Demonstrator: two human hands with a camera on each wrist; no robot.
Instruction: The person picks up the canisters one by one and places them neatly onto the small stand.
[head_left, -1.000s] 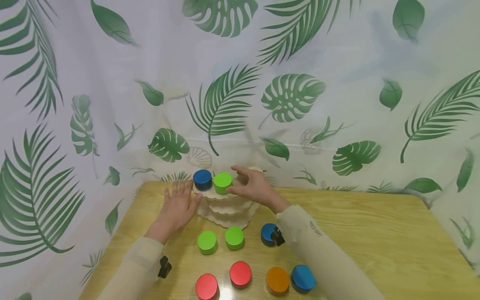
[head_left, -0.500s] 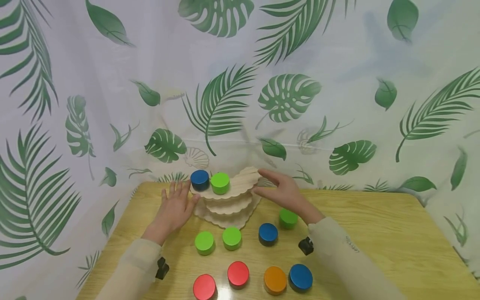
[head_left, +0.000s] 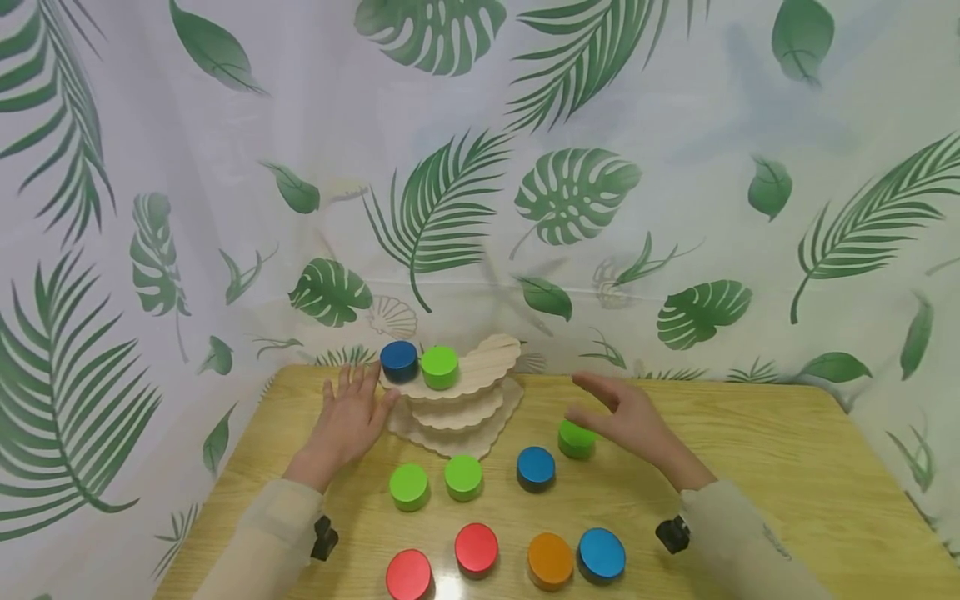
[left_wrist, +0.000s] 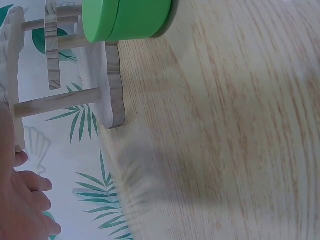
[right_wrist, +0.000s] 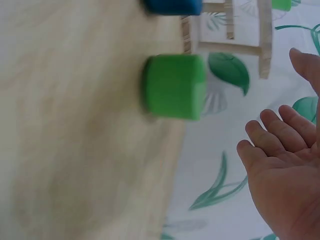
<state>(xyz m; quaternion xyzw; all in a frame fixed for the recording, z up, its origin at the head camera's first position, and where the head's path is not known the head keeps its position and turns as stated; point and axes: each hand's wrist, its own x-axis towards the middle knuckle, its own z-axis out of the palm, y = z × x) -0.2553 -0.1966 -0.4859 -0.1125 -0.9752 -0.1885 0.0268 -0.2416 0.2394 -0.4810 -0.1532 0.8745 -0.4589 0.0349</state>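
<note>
A wooden tiered stand [head_left: 457, 414] with scalloped edges is at the back of the table. A blue round tin [head_left: 399, 361] and a green round tin [head_left: 440, 367] sit side by side on its top tier, toward the left. My left hand [head_left: 348, 425] is at the stand's left end with fingers straight; whether it touches the edge I cannot tell. My right hand [head_left: 626, 417] is in the air with nothing in it, thumb and fingers apart. Below its thumb, partly hidden, another green tin [head_left: 576, 439] stands on the table, also visible in the right wrist view.
In front of the stand are two green tins [head_left: 409, 487] and a blue tin [head_left: 536, 469]. Nearer me are two red tins [head_left: 476, 550], an orange tin [head_left: 550, 562] and another blue tin [head_left: 602, 555]. A leaf-patterned cloth [head_left: 585, 308] hangs behind the table [head_left: 750, 450].
My right hand has left the green tin on the top tier, passed the stand's right end, and drawn back to the right. My left hand stays beside the stand.
</note>
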